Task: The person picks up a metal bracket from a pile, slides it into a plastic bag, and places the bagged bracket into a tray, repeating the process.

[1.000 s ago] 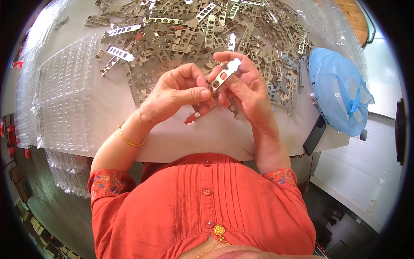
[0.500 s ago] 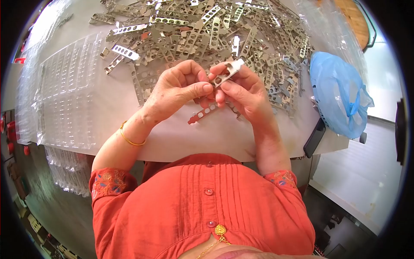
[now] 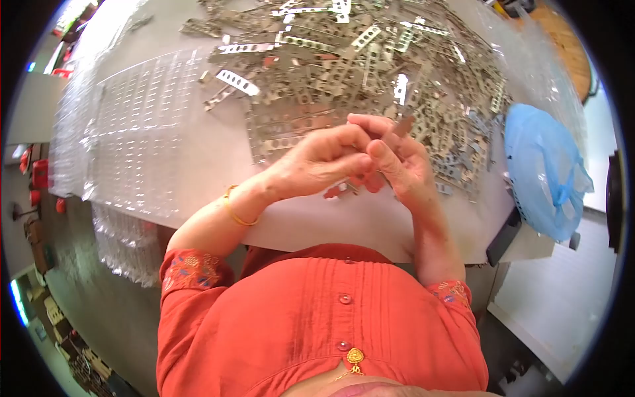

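Observation:
My right hand (image 3: pixel 407 173) is closed around a slim perforated metal bracket (image 3: pixel 402 126), whose dark end sticks up past the fingers. Most of that bracket is hidden by the hand. Against it, my left hand (image 3: pixel 324 159) has thumb and fingers pinched together. Whatever lies in this pinch is out of sight. Just beyond both hands spreads a pile of similar metal brackets (image 3: pixel 317 83), flat strips with rows of round holes. One bright bracket (image 3: pixel 237 82) lies at the pile's left edge. Below my fingers, a reddish-looking bracket (image 3: pixel 335 191) is partly covered.
Clear plastic blister trays (image 3: pixel 142 132) lie on the left of the white table (image 3: pixel 317 221), with more stacked below its edge. At the right are a tied blue plastic bag (image 3: pixel 546 172), a dark phone (image 3: pixel 504 237) and clear plastic sheeting (image 3: pixel 529 66).
The view has shifted, so the table contents sit further right and lower. The bracket has turned from its bright face to a dark, narrow look, and my hands have closed more tightly together.

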